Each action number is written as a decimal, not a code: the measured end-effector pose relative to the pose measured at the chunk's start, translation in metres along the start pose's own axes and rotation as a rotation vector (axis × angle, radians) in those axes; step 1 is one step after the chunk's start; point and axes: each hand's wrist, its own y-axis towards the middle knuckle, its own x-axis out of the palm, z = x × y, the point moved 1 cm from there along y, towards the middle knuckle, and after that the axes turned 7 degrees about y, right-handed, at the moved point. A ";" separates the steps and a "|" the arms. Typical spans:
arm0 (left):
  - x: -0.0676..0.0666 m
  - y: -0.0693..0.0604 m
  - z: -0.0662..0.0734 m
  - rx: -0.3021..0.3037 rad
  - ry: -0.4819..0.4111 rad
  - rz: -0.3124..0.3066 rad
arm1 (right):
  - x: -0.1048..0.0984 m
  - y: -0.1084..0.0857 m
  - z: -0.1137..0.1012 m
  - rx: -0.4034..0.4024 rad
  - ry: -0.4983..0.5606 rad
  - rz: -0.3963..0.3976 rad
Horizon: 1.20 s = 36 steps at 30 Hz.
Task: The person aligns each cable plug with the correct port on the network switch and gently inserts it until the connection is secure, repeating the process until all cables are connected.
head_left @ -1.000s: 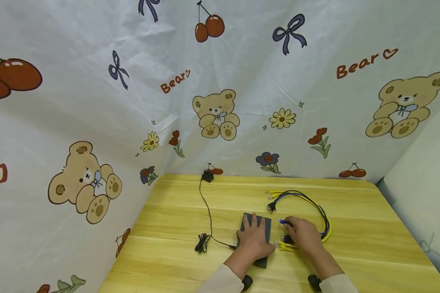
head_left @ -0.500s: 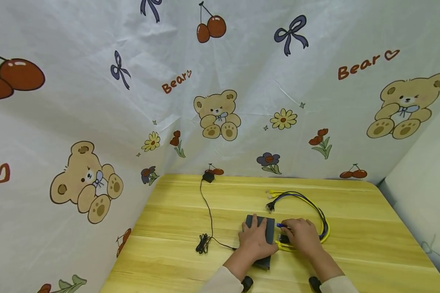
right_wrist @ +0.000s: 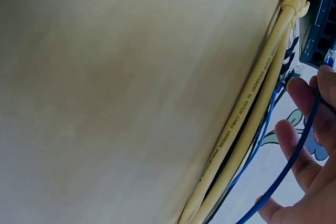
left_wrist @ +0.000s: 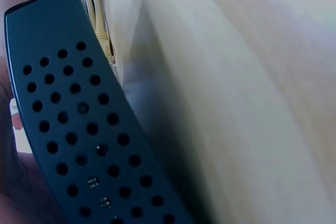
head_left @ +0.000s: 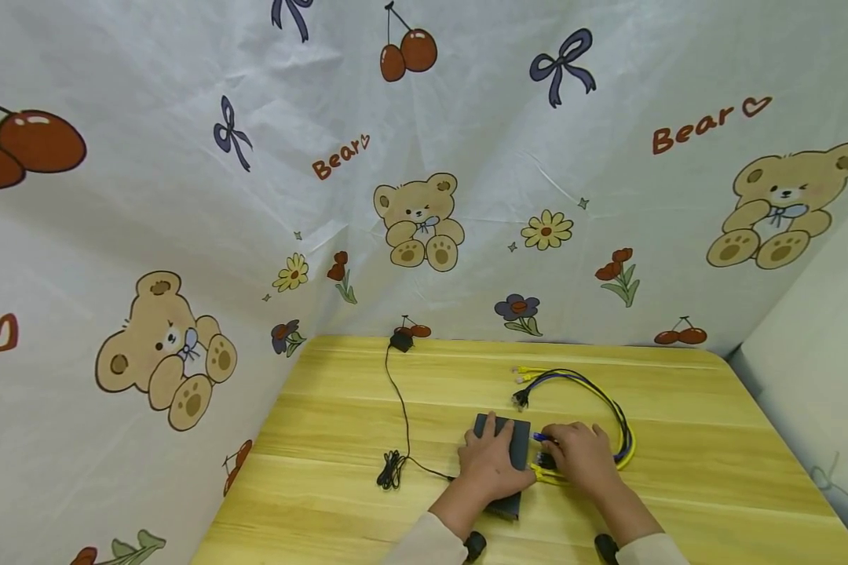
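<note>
A dark flat box (head_left: 505,502) lies on the table with my left hand (head_left: 490,468) spread over its top. Its perforated side (left_wrist: 79,114) fills much of the left wrist view. Beside the box's right side, my right hand (head_left: 586,455) pinches a blue cable by its plug (head_left: 539,436). In the right wrist view that plug (right_wrist: 329,59) is close to a row of ports (right_wrist: 317,51) on the box, and the blue cable (right_wrist: 294,156) runs down across the hand (right_wrist: 315,182). Whether plug and port touch I cannot tell.
Yellow, black and blue cables (head_left: 625,424) curve behind and right of my right hand, with yellow plugs (head_left: 541,473) near the box. On the left lie a coiled black cord (head_left: 392,469) and a power adapter (head_left: 401,340). A printed cloth (head_left: 466,118) hangs behind the table.
The box and my left hand have shifted slightly right. My right hand has moved slightly left and down, bringing the blue plug nearer the box's side.
</note>
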 end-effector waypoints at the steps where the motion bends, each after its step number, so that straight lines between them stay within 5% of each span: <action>1: 0.000 0.000 0.000 -0.001 0.002 0.002 | -0.001 0.000 0.000 -0.003 0.003 -0.009; 7: -0.003 -0.001 0.001 -0.005 -0.011 0.025 | -0.001 -0.002 0.001 -0.018 0.003 -0.047; 20: -0.001 -0.001 -0.001 0.011 0.007 0.021 | 0.001 0.002 0.001 0.025 -0.017 0.022; 36: 0.000 -0.001 -0.003 0.024 -0.026 0.028 | -0.005 0.004 -0.005 0.044 0.022 -0.081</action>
